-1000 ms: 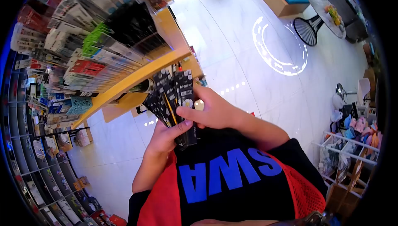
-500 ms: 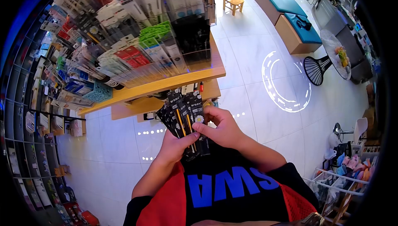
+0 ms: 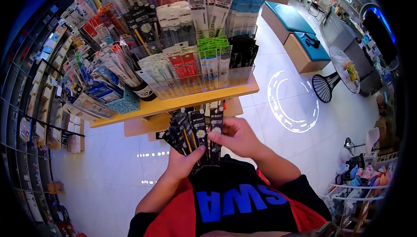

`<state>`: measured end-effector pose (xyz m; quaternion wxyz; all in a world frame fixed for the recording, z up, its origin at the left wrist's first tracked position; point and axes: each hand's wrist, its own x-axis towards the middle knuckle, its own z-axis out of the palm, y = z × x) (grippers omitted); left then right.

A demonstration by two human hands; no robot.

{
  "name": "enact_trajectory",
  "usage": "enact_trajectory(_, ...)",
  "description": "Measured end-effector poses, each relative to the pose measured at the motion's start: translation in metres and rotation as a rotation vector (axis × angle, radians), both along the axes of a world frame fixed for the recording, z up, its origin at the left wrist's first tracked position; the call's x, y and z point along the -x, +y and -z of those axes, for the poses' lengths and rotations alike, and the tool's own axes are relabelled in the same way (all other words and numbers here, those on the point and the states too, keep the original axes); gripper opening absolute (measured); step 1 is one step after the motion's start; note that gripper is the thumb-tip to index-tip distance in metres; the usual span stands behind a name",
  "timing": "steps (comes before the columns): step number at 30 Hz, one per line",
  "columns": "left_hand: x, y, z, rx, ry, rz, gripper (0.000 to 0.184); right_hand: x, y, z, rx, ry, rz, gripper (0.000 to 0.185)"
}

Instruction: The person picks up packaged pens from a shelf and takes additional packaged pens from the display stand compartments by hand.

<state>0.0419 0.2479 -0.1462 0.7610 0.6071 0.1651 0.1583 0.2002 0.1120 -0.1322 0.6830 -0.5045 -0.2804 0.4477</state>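
Fanned in my left hand (image 3: 186, 163) is a bundle of slim black stationery packets (image 3: 200, 133), printed with a white daisy and some showing a yellow stripe. The left thumb presses on their front, and its other fingers are mostly hidden behind. My right hand (image 3: 238, 137) pinches a single black daisy packet (image 3: 216, 145) between thumb and fingers at the bundle's right side. This packet stands nearly upright, partly separated from the others at the top. Both hands are in front of my chest, just below the edge of a wooden shelf (image 3: 186, 101).
On the shelf stands a clear acrylic rack (image 3: 173, 90) full of packaged pens, with similar daisy packets (image 3: 145, 27) in an upper row. A teal basket (image 3: 126, 102) is at its left. Teal-topped benches (image 3: 289, 17) and a black wire-base table (image 3: 325, 87) are at the right.
My right hand has shifted one packet to the right, away from the bundle. The view has tilted up and turned left, so more of the rack shows.
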Motion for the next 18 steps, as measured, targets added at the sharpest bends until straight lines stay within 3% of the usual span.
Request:
enact_trajectory(1, 0.005, 0.008, -0.007, 0.016, -0.03, 0.008, 0.043, -0.002, 0.006, -0.021, -0.018, 0.047, 0.021, 0.023)
enact_trajectory(5, 0.029, 0.049, -0.012, 0.21, -0.078, -0.043, 0.037, -0.04, 0.032, -0.119, -0.206, -0.497, 0.095, 0.021)
enact_trajectory(9, 0.044, 0.072, -0.027, 0.185, -0.073, -0.178, 0.036, -0.044, 0.076, -0.209, -0.459, -0.75, 0.273, 0.026)
enact_trajectory(12, 0.056, 0.084, -0.031, 0.181, -0.065, -0.164, 0.035, -0.051, 0.129, -0.232, -0.592, -1.068, 0.383, 0.026)
enact_trajectory(18, 0.073, 0.091, -0.035, 0.179, -0.09, -0.167, 0.033, -0.062, 0.191, -0.222, -0.44, -1.43, 0.407, 0.028)
